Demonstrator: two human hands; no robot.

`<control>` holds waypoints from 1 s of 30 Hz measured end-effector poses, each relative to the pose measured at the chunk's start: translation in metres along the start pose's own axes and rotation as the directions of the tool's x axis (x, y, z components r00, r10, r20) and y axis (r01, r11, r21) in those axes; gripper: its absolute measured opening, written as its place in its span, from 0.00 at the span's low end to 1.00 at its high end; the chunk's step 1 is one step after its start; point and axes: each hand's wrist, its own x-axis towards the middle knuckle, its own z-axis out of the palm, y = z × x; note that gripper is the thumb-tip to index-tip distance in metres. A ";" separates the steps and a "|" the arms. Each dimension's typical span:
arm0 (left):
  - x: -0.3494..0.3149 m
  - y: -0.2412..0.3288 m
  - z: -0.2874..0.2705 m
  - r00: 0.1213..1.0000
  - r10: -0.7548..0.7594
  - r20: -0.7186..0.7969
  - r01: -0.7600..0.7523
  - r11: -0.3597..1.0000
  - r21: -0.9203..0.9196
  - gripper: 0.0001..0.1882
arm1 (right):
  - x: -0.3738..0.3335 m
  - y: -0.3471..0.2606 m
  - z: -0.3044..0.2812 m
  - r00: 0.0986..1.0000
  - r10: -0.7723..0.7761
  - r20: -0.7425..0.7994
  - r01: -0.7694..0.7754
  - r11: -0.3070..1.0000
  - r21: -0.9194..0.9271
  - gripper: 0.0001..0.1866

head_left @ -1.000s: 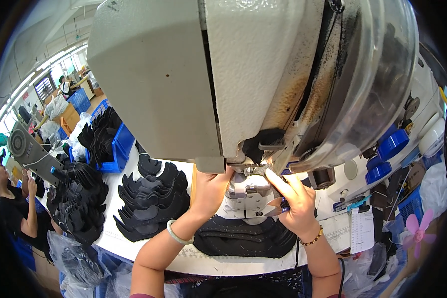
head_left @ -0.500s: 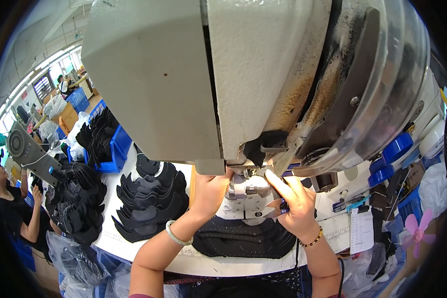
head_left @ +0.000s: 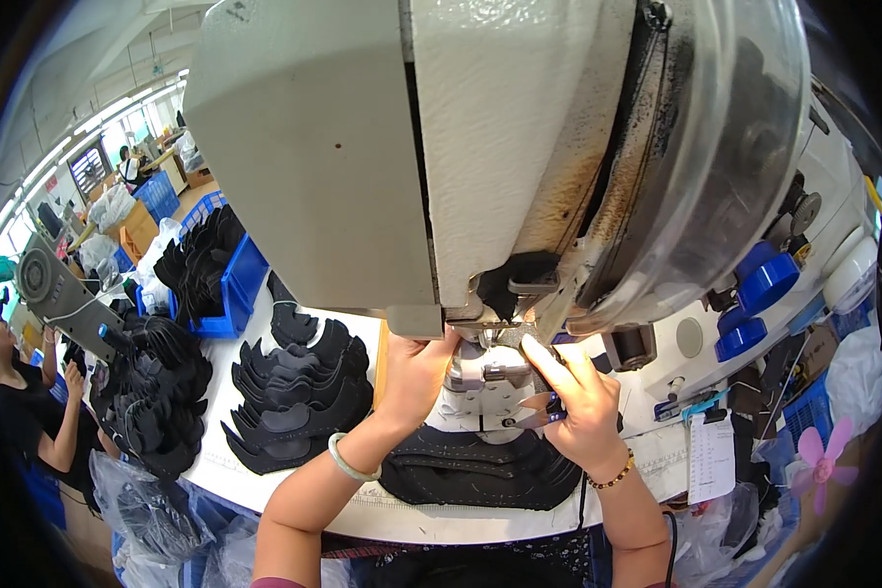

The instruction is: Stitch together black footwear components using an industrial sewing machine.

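A pale sewing machine head (head_left: 314,167) fills the upper middle. Under it, my left hand (head_left: 416,377) is closed beside the small metal arm (head_left: 480,397); its fingertips are mostly hidden by the machine, and what they pinch does not show. My right hand (head_left: 583,402) is wrapped round thread snips (head_left: 539,412), their blades pointing left. Its index finger stretches to a small dark grey fabric piece (head_left: 512,337) by the needle area. Just below the metal arm, stitched black fabric pieces (head_left: 480,470) lie stacked at the table's near edge.
Left of my hands, overlapping black pieces (head_left: 299,392) cover the white table, with a darker heap (head_left: 157,392) beyond. A blue bin (head_left: 240,284) holds more. At right are blue round holders (head_left: 769,284), a paper slip (head_left: 710,456) and a pink fan (head_left: 823,465). A co-worker (head_left: 44,402) sits far left.
The machine head has shifted slightly in the picture as the view moved. The snips' blades now show more plainly beside my right hand. Both hands stay nearly in place.
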 end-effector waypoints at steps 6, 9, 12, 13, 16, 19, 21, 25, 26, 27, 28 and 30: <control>-0.002 0.010 0.008 0.999 0.052 0.007 -0.052 0.998 0.024 0.11 | -0.002 0.004 0.000 0.984 0.048 -0.173 -0.044 0.999 0.026 0.27; -0.001 0.001 -0.004 0.991 -0.012 -0.135 0.018 0.999 0.041 0.14 | -0.005 0.005 0.001 0.967 0.096 -0.235 -0.069 0.991 0.118 0.27; 0.013 0.025 0.001 0.834 -0.206 -0.511 0.088 0.966 -0.245 0.15 | -0.010 0.002 -0.003 0.945 0.187 -0.267 -0.141 0.973 0.183 0.22; 0.013 0.016 -0.025 0.873 -0.107 -0.475 0.031 0.986 -0.165 0.16 | -0.009 -0.003 -0.006 0.949 0.126 -0.289 -0.091 0.987 0.134 0.21; -0.002 0.025 -0.053 0.879 0.110 -0.463 -0.082 0.993 0.081 0.17 | -0.009 0.003 -0.009 0.915 -0.125 -0.383 0.125 0.992 -0.026 0.12; -0.034 0.040 -0.066 0.882 0.110 -0.459 -0.045 0.988 0.150 0.18 | -0.018 -0.014 -0.002 0.947 -0.084 -0.311 0.129 0.984 0.124 0.11; -0.055 0.045 -0.068 0.888 0.111 -0.447 -0.035 0.984 0.174 0.17 | -0.012 -0.028 0.003 0.992 -0.115 -0.050 0.125 0.947 0.294 0.12; -0.079 0.041 -0.066 0.884 -0.023 -0.467 0.048 0.998 0.042 0.18 | -0.014 -0.052 0.024 0.966 -0.054 0.252 -0.041 0.932 0.360 0.19; -0.084 0.038 -0.066 0.877 -0.031 -0.479 0.055 0.998 0.035 0.18 | -0.013 -0.055 0.028 0.957 -0.046 0.286 -0.059 0.935 0.350 0.20; -0.089 0.035 -0.066 0.882 -0.062 -0.468 0.077 0.997 0.013 0.18 | -0.013 -0.057 0.030 0.953 -0.048 0.299 -0.063 0.935 0.350 0.20; -0.093 0.032 -0.065 0.886 -0.091 -0.455 0.098 0.995 -0.008 0.18 | -0.014 -0.058 0.033 0.962 -0.013 0.271 -0.063 0.961 0.271 0.20; -0.098 0.029 -0.059 0.885 -0.092 -0.457 0.097 0.995 -0.012 0.19 | -0.012 -0.061 0.035 0.969 0.020 0.247 -0.067 0.980 0.186 0.21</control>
